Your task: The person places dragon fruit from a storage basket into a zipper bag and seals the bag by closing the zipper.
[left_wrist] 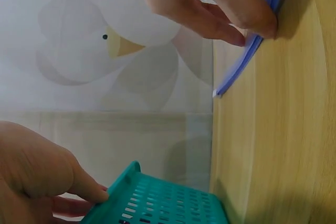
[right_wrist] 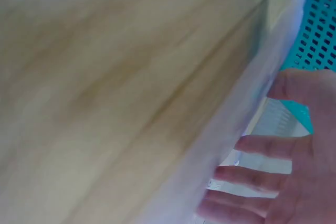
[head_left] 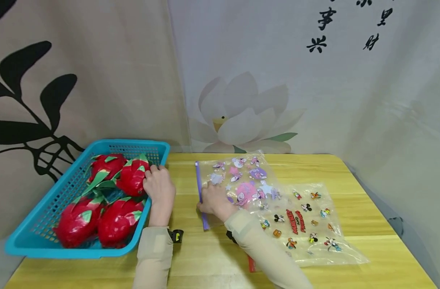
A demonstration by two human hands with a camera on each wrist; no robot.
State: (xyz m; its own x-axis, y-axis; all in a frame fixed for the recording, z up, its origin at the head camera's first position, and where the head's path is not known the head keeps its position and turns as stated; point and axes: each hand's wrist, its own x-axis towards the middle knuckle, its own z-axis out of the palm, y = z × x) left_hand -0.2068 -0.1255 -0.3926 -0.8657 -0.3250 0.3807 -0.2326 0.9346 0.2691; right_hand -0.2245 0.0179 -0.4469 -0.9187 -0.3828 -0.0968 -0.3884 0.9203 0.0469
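Several shiny red dragon fruits with green scales sit in a blue plastic basket (head_left: 46, 218). My left hand (head_left: 160, 192) reaches over the basket's right rim, fingers beside the upper right dragon fruit (head_left: 131, 180). In the left wrist view the left thumb (left_wrist: 86, 184) lies right at the rim; the other fingertips are mostly hidden, so I cannot tell whether they grip anything. My right hand (head_left: 216, 200) pinches the purple zip edge (head_left: 199, 180) of a clear zip bag (head_left: 247, 176) printed with pink and purple figures. In the right wrist view, the right fingers (right_wrist: 262, 145) are spread along that edge.
A second clear bag (head_left: 314, 224), with cartoon prints and a red edge (head_left: 251, 264), lies partly by the right forearm. Both bags and the basket are on a wooden table (head_left: 296, 168). A printed curtain (head_left: 350, 100) hangs behind it.
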